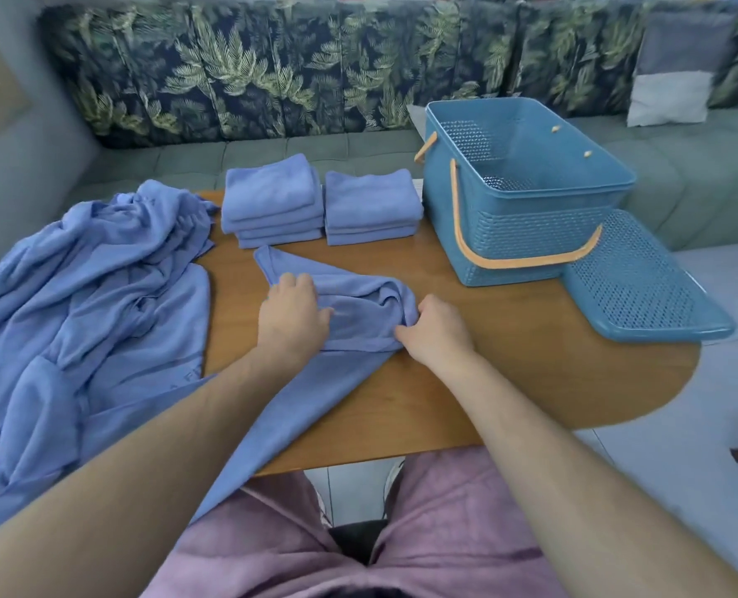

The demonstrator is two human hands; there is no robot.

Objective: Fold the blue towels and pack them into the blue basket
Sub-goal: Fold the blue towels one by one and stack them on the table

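Though open, blue basket bare inside.

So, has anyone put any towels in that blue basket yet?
No, the blue basket shows only its bare perforated floor, and the folded towels sit in two stacks on the table beside it.

A wooden table stands before a sofa with leaf-print cushions and perhaps a grey-and-white pillow.
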